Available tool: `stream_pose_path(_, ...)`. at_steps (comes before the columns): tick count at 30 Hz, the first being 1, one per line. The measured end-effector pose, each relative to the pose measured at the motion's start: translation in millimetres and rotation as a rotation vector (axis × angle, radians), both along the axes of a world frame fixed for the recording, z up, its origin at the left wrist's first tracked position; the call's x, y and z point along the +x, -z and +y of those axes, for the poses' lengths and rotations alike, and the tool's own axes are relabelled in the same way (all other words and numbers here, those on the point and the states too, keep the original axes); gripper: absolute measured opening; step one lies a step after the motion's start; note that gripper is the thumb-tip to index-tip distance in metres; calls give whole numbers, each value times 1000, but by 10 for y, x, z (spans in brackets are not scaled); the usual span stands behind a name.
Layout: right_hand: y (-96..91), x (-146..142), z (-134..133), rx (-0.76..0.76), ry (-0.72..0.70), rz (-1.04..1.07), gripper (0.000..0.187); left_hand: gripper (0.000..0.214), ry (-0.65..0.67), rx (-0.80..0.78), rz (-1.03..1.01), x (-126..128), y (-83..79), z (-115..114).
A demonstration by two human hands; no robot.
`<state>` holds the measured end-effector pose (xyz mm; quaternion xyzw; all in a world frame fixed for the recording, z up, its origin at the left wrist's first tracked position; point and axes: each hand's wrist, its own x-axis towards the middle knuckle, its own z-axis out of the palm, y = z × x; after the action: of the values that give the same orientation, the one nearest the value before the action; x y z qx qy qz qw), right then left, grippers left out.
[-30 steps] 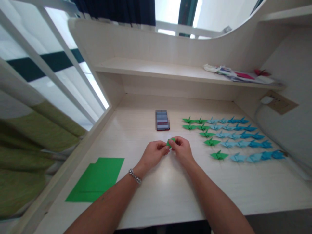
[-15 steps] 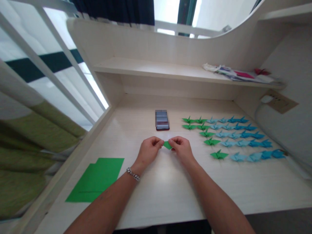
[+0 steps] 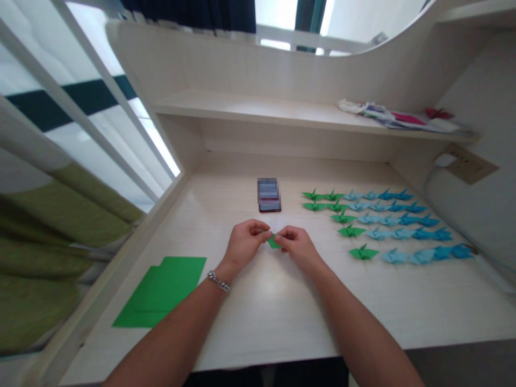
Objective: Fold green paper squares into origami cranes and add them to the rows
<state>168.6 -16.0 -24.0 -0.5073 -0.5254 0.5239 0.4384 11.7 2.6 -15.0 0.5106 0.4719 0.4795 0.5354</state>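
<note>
Head view shows your left hand (image 3: 244, 242) and right hand (image 3: 296, 246) each pinching 1 end of the small green folded paper (image 3: 274, 242), just above the tabletop (image 3: 282, 312). It lies between them, long axis left-right, equally near both. Finished cranes (image 3: 382, 220) sit right; green sheets (image 3: 165, 290) left.
</note>
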Motion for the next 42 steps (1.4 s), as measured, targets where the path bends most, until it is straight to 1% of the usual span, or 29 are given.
stream_pose_path(4, -22, -4, -7, 16, -13, 29, 25, 22, 56, 6, 1, -11, -42, -5)
stream_pose_path(8, -25, -30, -12, -32, 29, 113, 26, 26, 30, 12, -63, 4, -42, 1)
stream_pose_path(11, -22, -36, -20, -30, 85, 130, 27, 35, 37, -7, -137, 16, -16, -2)
stream_pose_path(14, -24, -30, -25, -19, 109, 120, 28, 38, 61, -3, -122, 12, -7, -4)
stream_pose_path(19, -41, -20, -14, 3, 121, 119, 28, 35, 3, 39, -88, -8, -48, 2)
stream_pose_path(22, -56, -16, -5, 24, 160, 134, 28, 37, 37, 8, -180, 1, -56, -7)
stream_pose_path(25, -71, -15, -6, -12, 194, 221, 31, 38, 89, -37, -302, 18, -42, -22)
stream_pose_path(28, -78, -22, -16, -32, 183, 289, 35, 36, 115, -58, -330, 26, -30, -29)
stream_pose_path(33, -76, -41, -43, -15, 94, 296, 30, 28, 109, -80, -376, 26, -44, -29)
stream_pose_path(37, -101, -51, -63, 14, 83, 252, 31, 25, 111, -91, -393, 30, -61, -34)
stream_pose_path(40, -128, -55, -72, 48, 88, 199, 33, 27, 104, -92, -394, 32, -71, -38)
stream_pose_path(42, -138, -55, -75, 43, 89, 159, 35, 28, 96, -93, -373, 33, -76, -39)
